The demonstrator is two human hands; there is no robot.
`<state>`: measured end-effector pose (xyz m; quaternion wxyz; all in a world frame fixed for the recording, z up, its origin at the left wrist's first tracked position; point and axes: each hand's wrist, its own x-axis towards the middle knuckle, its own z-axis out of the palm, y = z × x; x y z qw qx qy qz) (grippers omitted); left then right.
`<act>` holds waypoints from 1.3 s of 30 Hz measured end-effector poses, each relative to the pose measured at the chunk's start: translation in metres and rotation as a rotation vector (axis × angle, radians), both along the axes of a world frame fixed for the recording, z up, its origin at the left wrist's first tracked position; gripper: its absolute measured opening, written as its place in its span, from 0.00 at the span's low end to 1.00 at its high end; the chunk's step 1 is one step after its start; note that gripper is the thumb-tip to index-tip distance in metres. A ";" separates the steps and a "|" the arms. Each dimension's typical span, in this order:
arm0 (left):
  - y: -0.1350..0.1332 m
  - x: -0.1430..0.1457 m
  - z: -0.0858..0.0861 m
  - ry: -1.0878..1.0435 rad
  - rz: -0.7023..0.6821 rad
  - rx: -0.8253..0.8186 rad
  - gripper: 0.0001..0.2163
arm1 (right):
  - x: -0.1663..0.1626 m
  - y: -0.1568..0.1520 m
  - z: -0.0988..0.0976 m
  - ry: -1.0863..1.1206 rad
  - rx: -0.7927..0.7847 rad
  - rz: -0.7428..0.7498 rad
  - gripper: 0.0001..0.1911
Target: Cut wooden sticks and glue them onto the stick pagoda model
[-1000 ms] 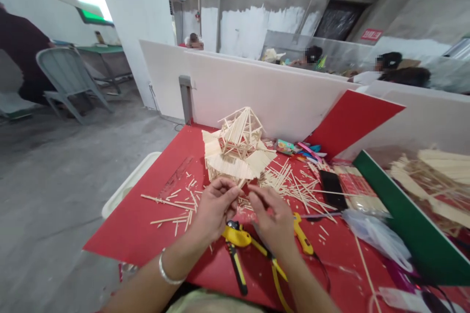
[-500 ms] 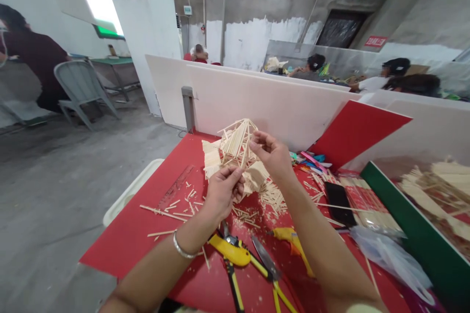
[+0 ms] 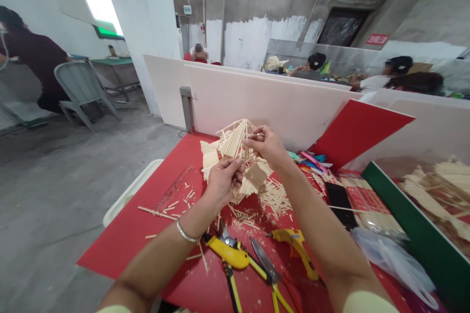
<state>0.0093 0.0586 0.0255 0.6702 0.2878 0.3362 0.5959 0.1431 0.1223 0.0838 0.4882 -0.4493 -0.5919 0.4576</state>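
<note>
A model built of thin wooden sticks (image 3: 231,141), with a peaked, roof-like top, stands towards the back of the red table. In front of it my left hand (image 3: 224,181) is closed in a pinch on the lower end of a wooden stick (image 3: 242,152). Higher and to the right, my right hand (image 3: 266,143) pinches the upper part of that stick, close against the model's sloping side. The fingers partly cover the stick and the model behind. Cut stick pieces (image 3: 275,198) lie in a heap below my right hand.
Yellow-handled pliers (image 3: 229,249), scissors (image 3: 265,259) and a yellow glue gun (image 3: 293,242) lie near the front of the red table (image 3: 121,234). At right are a black phone (image 3: 340,203), bundled sticks (image 3: 370,205) and a plastic bag (image 3: 394,254). A white partition (image 3: 257,102) stands behind.
My right hand has moved slightly left and up, closer to the model's roof. My left hand has shifted a little upward, still pinching.
</note>
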 end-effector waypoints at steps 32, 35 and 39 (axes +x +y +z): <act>0.019 -0.001 0.014 -0.086 0.001 -0.116 0.08 | 0.003 0.022 0.006 -0.053 0.011 0.025 0.23; 0.019 -0.002 0.015 -0.066 -0.004 -0.118 0.08 | 0.003 0.022 0.006 -0.056 0.018 0.029 0.23; 0.021 -0.003 0.012 -0.043 0.001 -0.103 0.08 | 0.002 0.020 0.007 -0.054 0.015 0.023 0.23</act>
